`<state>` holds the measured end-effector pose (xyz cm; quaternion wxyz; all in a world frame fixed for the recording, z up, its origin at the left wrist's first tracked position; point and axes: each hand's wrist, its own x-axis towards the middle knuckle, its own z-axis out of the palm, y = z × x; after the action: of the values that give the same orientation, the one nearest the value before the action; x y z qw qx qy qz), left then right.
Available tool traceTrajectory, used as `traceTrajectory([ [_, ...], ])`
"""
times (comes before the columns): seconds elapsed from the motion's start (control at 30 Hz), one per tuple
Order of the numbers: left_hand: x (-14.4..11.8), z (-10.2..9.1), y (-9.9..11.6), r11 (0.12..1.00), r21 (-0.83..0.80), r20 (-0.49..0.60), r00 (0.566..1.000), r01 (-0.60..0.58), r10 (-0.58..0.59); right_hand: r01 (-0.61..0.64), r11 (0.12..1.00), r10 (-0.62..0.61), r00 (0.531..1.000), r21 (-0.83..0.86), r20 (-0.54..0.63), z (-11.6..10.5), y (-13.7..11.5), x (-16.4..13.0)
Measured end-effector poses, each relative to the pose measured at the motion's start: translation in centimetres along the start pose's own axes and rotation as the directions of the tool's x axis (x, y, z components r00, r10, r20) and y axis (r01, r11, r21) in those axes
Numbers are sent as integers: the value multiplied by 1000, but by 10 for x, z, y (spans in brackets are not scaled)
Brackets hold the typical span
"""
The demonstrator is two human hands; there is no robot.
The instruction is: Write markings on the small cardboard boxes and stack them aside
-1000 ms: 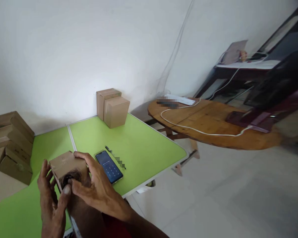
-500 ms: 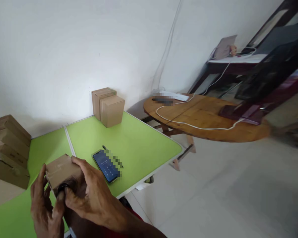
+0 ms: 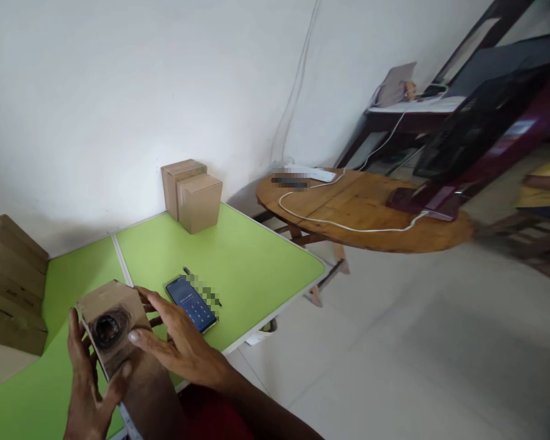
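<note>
A small cardboard box (image 3: 140, 324) is held between my two hands at the green table's near side. Its near face bears a round dark hole (image 3: 107, 330) with rough edges, ringed by black scribbled or smudged marks. My left hand (image 3: 89, 379) grips the box's left side, its thumb on the near face below the hole. On the other side, my right hand (image 3: 183, 345) wraps the right edge, thumb tip just right of the hole. Just beyond my right hand, a phone (image 3: 190, 304) with a lit keypad screen lies beside a partly blurred pen (image 3: 187, 271).
Several cardboard boxes (image 3: 13, 287) stand at the left of the green table (image 3: 266, 260), and two more boxes (image 3: 199, 205) sit by the wall. Right of it is an oval wooden table (image 3: 348, 205) with a white cable and a dark red stand. A person in yellow (image 3: 547, 183) shows at far right.
My thumbs have come off the dark spot and spread apart, uncovering the hole. The near face has tipped more into view. The whole scene has shifted slightly left.
</note>
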<state>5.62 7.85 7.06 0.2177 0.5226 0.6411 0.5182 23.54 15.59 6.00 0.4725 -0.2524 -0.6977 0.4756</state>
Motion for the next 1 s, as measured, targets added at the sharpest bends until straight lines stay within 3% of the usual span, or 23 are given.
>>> traceTrajectory([
  [0.07, 0, -3, -3, 997, -31, 2, 997, 77, -77, -85, 992, 82, 996, -97, -29, -7, 24, -4],
  [0.13, 0, -7, -6, 987, -56, -4, 988, 152, -153, -258, 902, 223, 965, -347, -138, -20, 48, -7],
  [0.23, 2, -12, -12, 973, -94, -16, 976, 213, -215, -533, 616, 367, 846, -580, -387, -50, 77, -7],
  [0.33, 2, -12, -16, 966, -132, -29, 973, 223, -229, -663, 470, 444, 748, -582, -493, -78, 93, -2],
  [0.43, 0, -7, -16, 969, -144, -48, 976, 202, -211, -700, 413, 510, 708, -583, -489, -93, 103, 3],
  [0.57, -5, -3, -18, 971, -181, -56, 984, 157, -169, -718, 423, 546, 689, -554, -477, -104, 107, 7],
  [0.63, -8, -3, -23, 973, -183, -54, 986, 143, -155, -714, 471, 536, 698, -519, -475, -108, 102, 8],
  [0.73, -10, -3, -31, 982, -156, -62, 991, 108, -119, -661, 603, 484, 748, -447, -454, -106, 82, 6],
  [0.8, -9, -3, -36, 984, -161, -59, 995, 73, -84, -561, 762, 428, 811, -323, -399, -92, 60, 2],
  [0.87, -8, -2, -39, 982, -180, -46, 997, 55, -64, -337, 941, 320, 908, -20, -271, -68, 35, -2],
  [0.9, -7, -1, -40, 982, -181, -35, 998, 48, -56, -190, 963, 227, 954, 190, -197, -53, 24, -3],
  [0.93, -7, -1, -41, 984, -173, -26, 999, 41, -47, -87, 931, 139, 983, 355, -122, -38, 13, -3],
  [1.0, -9, 0, -40, 989, -146, -27, 999, 16, -20, -6, 860, 31, 999, 510, -41, -11, -2, -3],
])
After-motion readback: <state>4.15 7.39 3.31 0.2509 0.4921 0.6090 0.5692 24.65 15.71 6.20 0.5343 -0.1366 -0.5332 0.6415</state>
